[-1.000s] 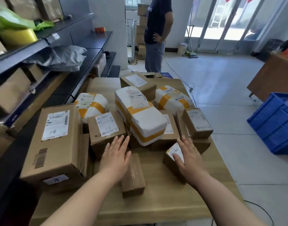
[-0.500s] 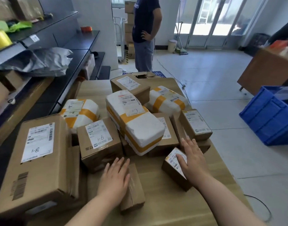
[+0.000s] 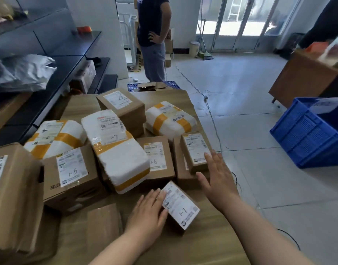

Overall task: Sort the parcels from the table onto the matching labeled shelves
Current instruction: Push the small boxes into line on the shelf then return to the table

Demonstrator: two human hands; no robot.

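Brown cardboard boxes, eight counted, on one wooden table (image 3: 212, 245):
- one large box (image 3: 9, 197) at the left edge;
- one box marked 9-1 (image 3: 68, 175), just beside it;
- one plain box (image 3: 103, 224) at the near side, no label showing;
- one small box marked 1-7 (image 3: 180, 207), lying at an angle near the front;
- one middle box (image 3: 156, 159) behind it;
- two at the right, the upper box (image 3: 195, 152) resting on the lower box (image 3: 180, 178);
- one far box (image 3: 122, 106) at the back.

White padded parcels banded in yellow tape, three: the left parcel (image 3: 55, 138), the centre parcel (image 3: 116, 150), also marked 1-7 and leaning over the boxes around it, and the back parcel (image 3: 170, 119).

Hands, two, both bare. The left hand (image 3: 147, 213) has its fingers (image 3: 154, 196) straight and close together. They are laid against the small box marked 1-7, the tips on the edge of its label. The right hand (image 3: 218, 176) has its fingers (image 3: 216, 159) straight and spread wide, holding nothing. It is at the near corner of the upper box; whether it touches cannot be told.

Surroundings: dark shelves (image 3: 68, 60) along the left, with one grey plastic bag (image 3: 25, 73) on them. One blue crate (image 3: 307, 134) stands on the floor to the right. One person (image 3: 153, 35) stands beyond the far end of the table, hand on hip.
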